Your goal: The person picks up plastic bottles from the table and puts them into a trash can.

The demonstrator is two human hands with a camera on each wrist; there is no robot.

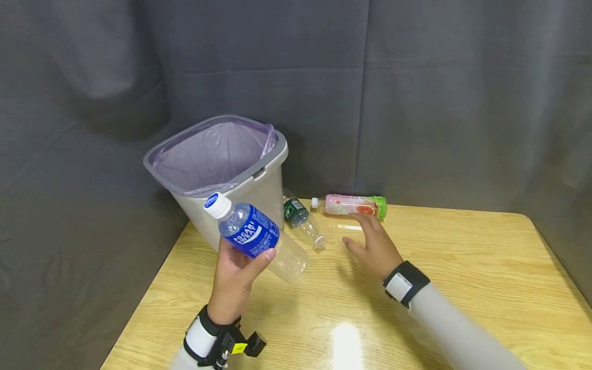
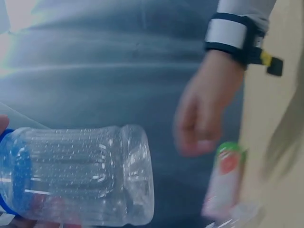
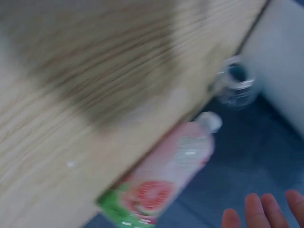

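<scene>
The left hand [image 1: 233,282] holds a blue-labelled bottle [image 1: 254,231], thumb on the near side and fingers [image 1: 225,252] behind, wrapped round it. The bottle is held up over the table [image 1: 462,267], in front of the bin [image 1: 199,213]. In the head view its long axis runs aslant: white cap to the upper left, clear base to the lower right.

The right hand [image 1: 376,246] is empty; its fingers are extended with a slight bend, and the thumb stands well away from them. It is near the pink bottle [image 1: 347,204], which lies on its side along the table's back edge, cap toward the bin and green end to the right.

A green-labelled bottle [image 1: 295,209] lies beside the bin, white cap toward the near side; the bin hides part of its far end.

The head view alone shows the cap and printed name of the held bottle, and the purple liner [image 1: 208,159] inside the bin. The left wrist view adds bright specks across the clear wall and the ridged base. In the head view the right fingertips overlap the pink bottle's outline; the right wrist view shows a gap between them. That view is blurred.
</scene>
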